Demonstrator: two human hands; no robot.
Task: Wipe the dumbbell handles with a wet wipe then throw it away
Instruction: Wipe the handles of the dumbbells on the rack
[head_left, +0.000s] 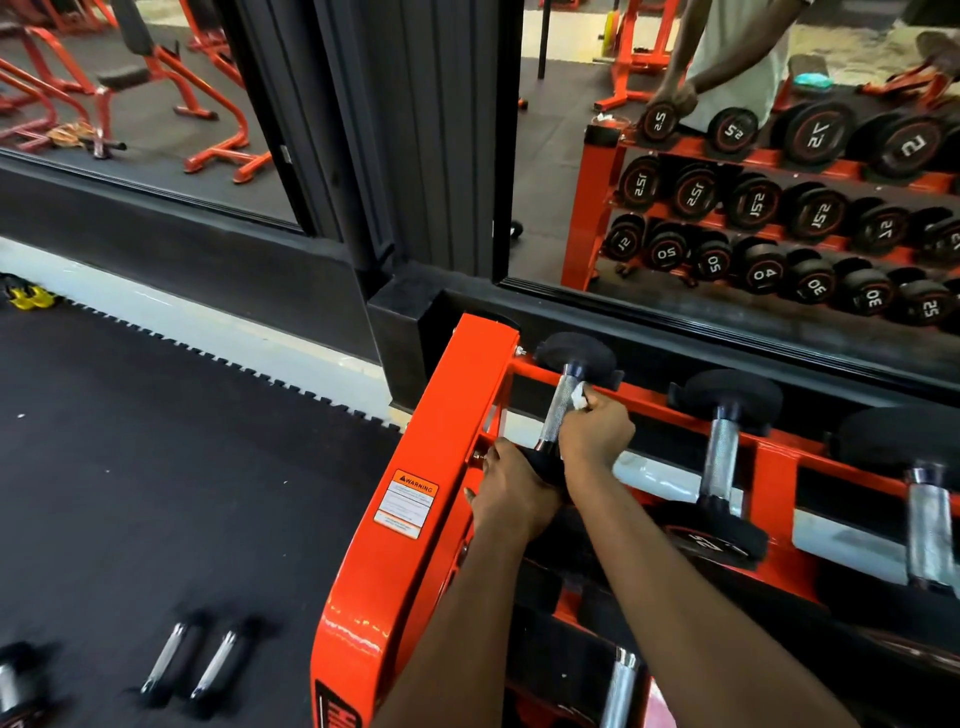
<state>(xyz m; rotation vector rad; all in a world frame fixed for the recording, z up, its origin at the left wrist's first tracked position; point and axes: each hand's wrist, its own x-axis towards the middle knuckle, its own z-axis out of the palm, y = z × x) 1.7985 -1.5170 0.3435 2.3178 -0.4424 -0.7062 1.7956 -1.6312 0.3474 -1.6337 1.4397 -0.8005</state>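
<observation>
The leftmost dumbbell (558, 402) lies on the top tier of the orange rack (441, 441), its knurled steel handle pointing away from me. My right hand (595, 434) holds a white wet wipe (579, 397) and presses it against the right side of that handle. My left hand (506, 488) grips the dumbbell's near black head, which it mostly hides. A second dumbbell (719, 457) lies just to the right, and a third (930, 525) lies beyond it.
A wall mirror (727, 156) behind the rack reflects the dumbbell tiers and a person. Two short dumbbells (197, 660) lie on the black rubber floor at lower left. Orange benches show in the left mirror. Another steel handle (621, 686) sits on a lower tier.
</observation>
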